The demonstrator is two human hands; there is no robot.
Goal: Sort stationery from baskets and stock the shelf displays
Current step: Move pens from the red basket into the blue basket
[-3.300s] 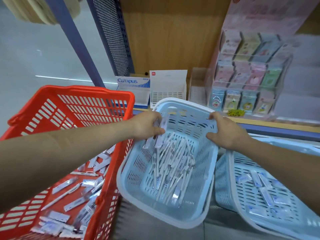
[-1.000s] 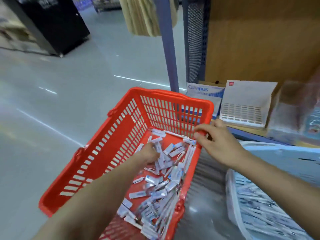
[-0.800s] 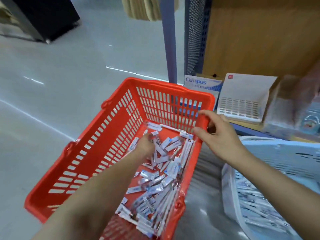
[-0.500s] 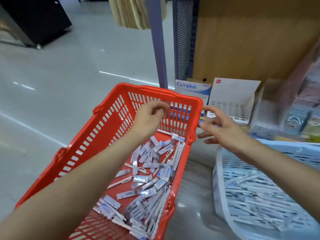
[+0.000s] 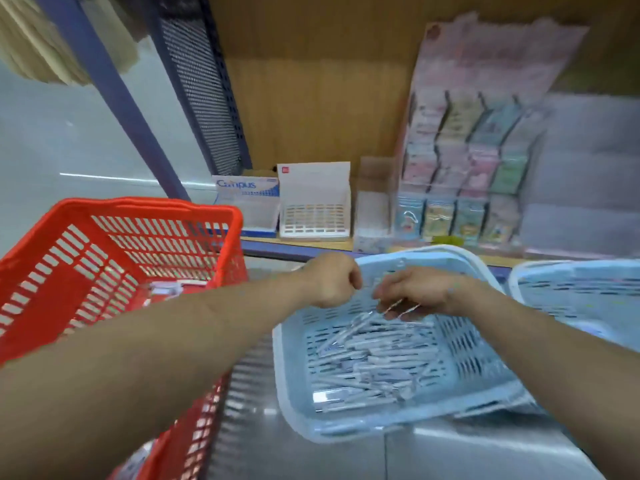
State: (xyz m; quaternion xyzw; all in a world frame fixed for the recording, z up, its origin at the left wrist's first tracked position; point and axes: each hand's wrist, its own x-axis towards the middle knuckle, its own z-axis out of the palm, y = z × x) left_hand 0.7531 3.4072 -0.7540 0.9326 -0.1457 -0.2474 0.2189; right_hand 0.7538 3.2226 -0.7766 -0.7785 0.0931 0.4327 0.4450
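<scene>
Hovering over the pale blue basket (image 5: 294,393) at frame centre: left hand (image 5: 330,282), fingers clenched, contents indiscernible; right hand (image 5: 420,291), fingers pinching wrapped pens (image 5: 362,323). Red basket (image 5: 138,206) at left.

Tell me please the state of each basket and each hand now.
red basket, holds packets, partly hidden by arm
light blue basket, holds many pens in a loose pile
left hand, fingers curled, contents hidden
right hand, pinches pens over the blue basket
</scene>
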